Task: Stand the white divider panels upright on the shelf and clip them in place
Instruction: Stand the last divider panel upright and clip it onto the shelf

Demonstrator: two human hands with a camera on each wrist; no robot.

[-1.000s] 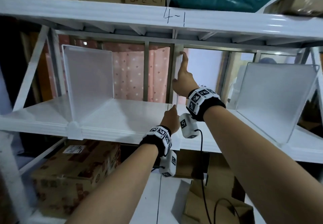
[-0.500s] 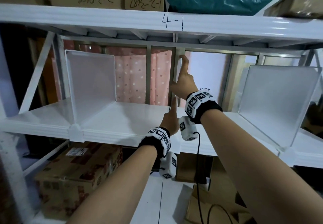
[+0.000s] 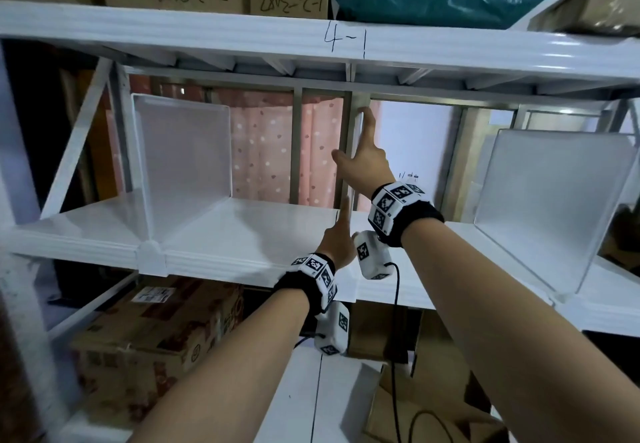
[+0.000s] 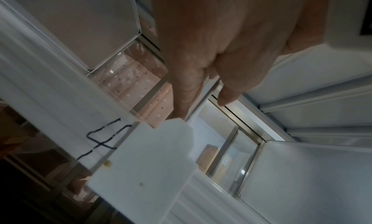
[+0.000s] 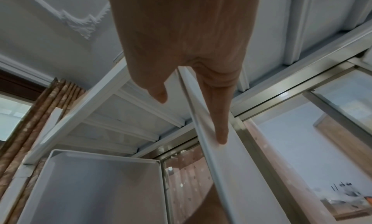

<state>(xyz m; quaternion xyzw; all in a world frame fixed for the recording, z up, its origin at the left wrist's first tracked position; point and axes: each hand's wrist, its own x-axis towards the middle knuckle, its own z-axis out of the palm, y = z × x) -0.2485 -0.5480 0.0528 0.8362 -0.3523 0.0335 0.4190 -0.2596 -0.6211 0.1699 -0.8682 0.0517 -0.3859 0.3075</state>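
The divider panel (image 5: 227, 171) stands upright, edge-on, between the right hand's (image 3: 365, 169) straight thumb and forefinger. The left hand (image 3: 336, 242), lower, pinches its front edge.

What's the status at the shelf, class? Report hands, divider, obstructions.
Left hand pinches middle divider panel low at its front edge. Right hand flat against it higher up. Panel upright on shelf; clip not visible. Left divider, right divider stand apart.

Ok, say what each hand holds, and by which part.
The middle divider panel, by its front edge: left hand pinches it low, near the shelf; right hand straddles it high, fingers flat on its face.
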